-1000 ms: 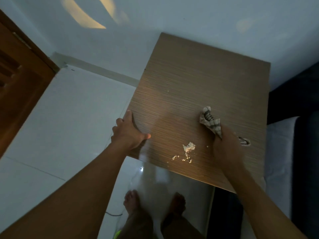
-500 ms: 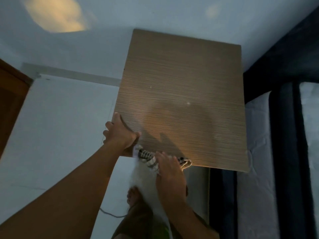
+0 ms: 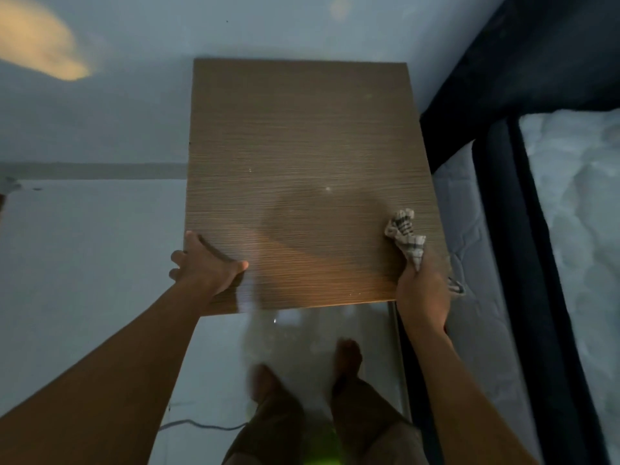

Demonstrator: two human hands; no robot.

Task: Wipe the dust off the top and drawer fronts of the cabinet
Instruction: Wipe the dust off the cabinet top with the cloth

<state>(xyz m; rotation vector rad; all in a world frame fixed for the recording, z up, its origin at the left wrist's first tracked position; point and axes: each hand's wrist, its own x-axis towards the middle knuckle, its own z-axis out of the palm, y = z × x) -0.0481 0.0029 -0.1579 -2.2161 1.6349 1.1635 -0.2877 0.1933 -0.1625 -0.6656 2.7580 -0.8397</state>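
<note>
The brown wood-grain cabinet top (image 3: pixel 302 156) fills the middle of the head view, seen from above. My left hand (image 3: pixel 204 268) grips its near left corner, thumb on top and fingers around the side edge. At the near right corner my right hand (image 3: pixel 422 290) is closed on a checked cloth (image 3: pixel 407 234), which bunches up above my fist and rests on the top. A few tiny white specks dot the surface. Pale dust hangs in the air below the front edge. The drawer fronts are hidden under the top.
A mattress (image 3: pixel 577 203) in a dark bed frame (image 3: pixel 496 203) stands close against the cabinet's right side. Light floor tiles (image 3: pixel 84 263) lie to the left, a wall behind. My bare feet (image 3: pixel 347 355) stand just in front, and a thin cable (image 3: pixel 201 424) runs across the floor.
The crumb pile near the front edge is gone, swept off the front. My right hand with the cloth moved from the front left to the near right corner. My left hand stayed.
</note>
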